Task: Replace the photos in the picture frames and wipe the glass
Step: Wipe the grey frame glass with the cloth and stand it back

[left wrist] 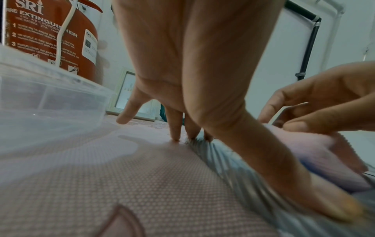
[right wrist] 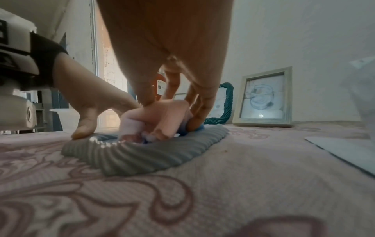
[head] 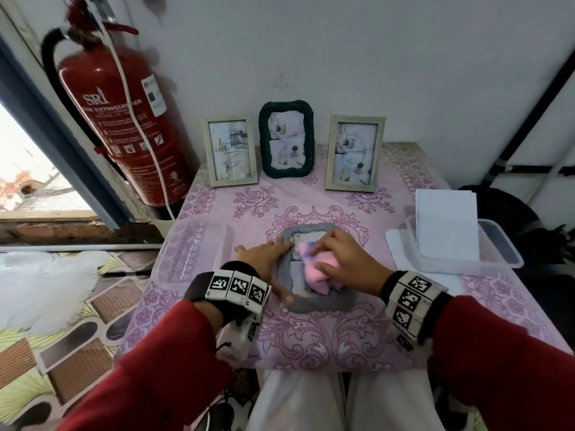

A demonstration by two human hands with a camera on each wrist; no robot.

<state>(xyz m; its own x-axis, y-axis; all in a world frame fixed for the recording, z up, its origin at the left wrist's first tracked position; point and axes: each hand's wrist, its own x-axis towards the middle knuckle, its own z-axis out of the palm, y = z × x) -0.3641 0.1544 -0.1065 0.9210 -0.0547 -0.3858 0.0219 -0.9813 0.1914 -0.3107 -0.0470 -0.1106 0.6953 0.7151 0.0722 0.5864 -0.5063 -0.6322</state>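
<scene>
A grey ribbed picture frame point(head: 334, 301) lies flat, glass up, in the middle of the pink tablecloth point(head: 311, 337). My left hand point(head: 267, 259) rests on its left edge with straight fingers, thumb on the near left corner. My right hand point(head: 345, 259) grips a bunched pink cloth point(head: 314, 272) and presses it on the glass. In the right wrist view the cloth point(right wrist: 156, 118) sits under my fingers on the grey frame point(right wrist: 152, 152). Three more frames stand at the back: a pale one point(head: 230, 150), a dark green one point(head: 287, 140), another pale one point(head: 355, 154).
A clear plastic tray point(head: 186, 253) lies left of the grey frame. At the right, a clear tub point(head: 497, 256) holds white sheets point(head: 446, 225). A red fire extinguisher point(head: 124, 119) stands by the table's far left corner. The wall rises right behind the standing frames.
</scene>
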